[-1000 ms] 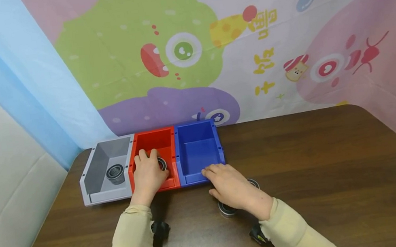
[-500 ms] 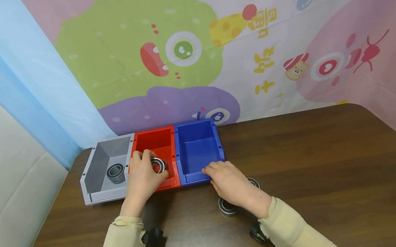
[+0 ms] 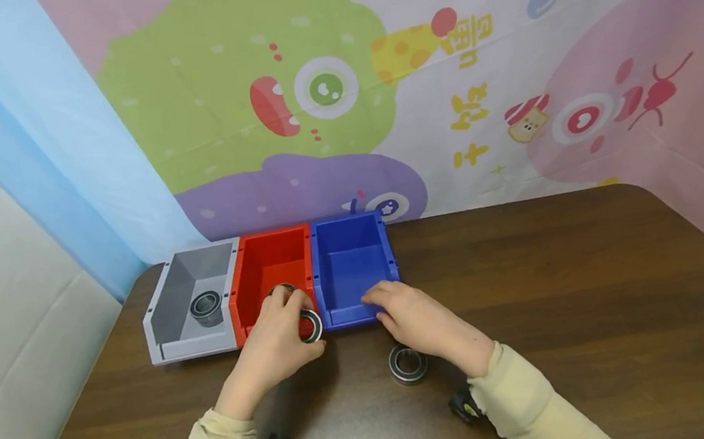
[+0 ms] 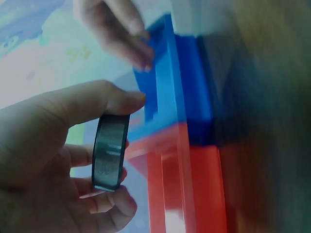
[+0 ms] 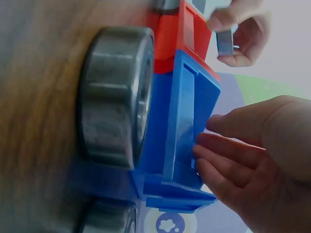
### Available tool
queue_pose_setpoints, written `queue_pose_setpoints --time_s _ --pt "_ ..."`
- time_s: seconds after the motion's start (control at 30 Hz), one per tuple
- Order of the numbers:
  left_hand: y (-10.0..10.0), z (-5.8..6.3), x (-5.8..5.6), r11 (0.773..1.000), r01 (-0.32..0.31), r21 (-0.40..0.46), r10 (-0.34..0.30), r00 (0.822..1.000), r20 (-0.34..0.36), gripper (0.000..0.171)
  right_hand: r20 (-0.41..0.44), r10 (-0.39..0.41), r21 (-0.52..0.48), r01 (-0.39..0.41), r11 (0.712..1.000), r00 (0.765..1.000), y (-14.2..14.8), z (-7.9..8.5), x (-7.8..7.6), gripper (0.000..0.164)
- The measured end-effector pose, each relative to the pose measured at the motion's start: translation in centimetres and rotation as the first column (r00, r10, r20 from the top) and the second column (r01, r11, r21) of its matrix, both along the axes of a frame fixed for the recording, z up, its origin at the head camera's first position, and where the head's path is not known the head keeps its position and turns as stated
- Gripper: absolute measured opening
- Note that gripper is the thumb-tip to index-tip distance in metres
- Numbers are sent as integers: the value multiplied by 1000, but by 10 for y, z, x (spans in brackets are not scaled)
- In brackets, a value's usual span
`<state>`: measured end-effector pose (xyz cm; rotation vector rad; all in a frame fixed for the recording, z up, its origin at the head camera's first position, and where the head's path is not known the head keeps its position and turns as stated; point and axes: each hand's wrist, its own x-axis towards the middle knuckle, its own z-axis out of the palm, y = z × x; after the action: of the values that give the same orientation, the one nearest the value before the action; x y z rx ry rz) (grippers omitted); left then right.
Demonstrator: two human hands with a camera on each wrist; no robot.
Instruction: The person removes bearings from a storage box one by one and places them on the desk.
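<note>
My left hand (image 3: pixel 277 337) pinches a ball bearing (image 4: pixel 110 151) between thumb and fingers, over the front right corner of the red bin (image 3: pixel 243 290). Partly hidden behind those fingers, another bearing (image 3: pixel 281 287) lies in the red bin. Holding nothing, my right hand (image 3: pixel 425 320) has its relaxed fingers at the front lip of the blue bin (image 3: pixel 354 270). Below it a bearing (image 3: pixel 407 364) lies flat on the table. A second table bearing (image 5: pixel 109 218) shows in the right wrist view but is hidden by the right hand in the head view.
To the left, a grey bin (image 3: pixel 158 321) adjoins the red one and contains a bearing (image 3: pixel 206 308). The three bins stand in a row on the brown wooden table (image 3: pixel 563 297), before a cartoon-printed cloth (image 3: pixel 347 176).
My left hand lifts its bearing from inside the red bin, bringing it forward and right over the front edge. The right hand shifts only slightly at the blue bin's lip.
</note>
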<state>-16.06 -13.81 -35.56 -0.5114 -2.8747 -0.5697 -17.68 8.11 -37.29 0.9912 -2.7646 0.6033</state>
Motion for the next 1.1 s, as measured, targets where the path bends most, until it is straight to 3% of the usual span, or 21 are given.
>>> queue_pose_setpoints --time_s 0.2,0.43,0.57,0.87,1.1 --pt "15 -3 9 990 138 -35 -136 990 42 42 -42 -69 -116 63 991 997 5 3 -5 23" --pt "26 -11 13 951 303 -56 -291 943 162 39 -79 -120 -167 106 980 990 7 2 -9 21" --pt "30 -16 15 939 336 -71 -317 928 193 40 -105 -155 -207 131 970 982 7 2 -12 21" --pt "40 -25 19 921 371 -120 -344 918 196 41 -119 -226 -267 188 945 967 7 0 -19 29" --pt "42 -27 21 914 382 -139 -356 917 182 43 -2 -294 -260 283 923 956 9 -5 -24 46"
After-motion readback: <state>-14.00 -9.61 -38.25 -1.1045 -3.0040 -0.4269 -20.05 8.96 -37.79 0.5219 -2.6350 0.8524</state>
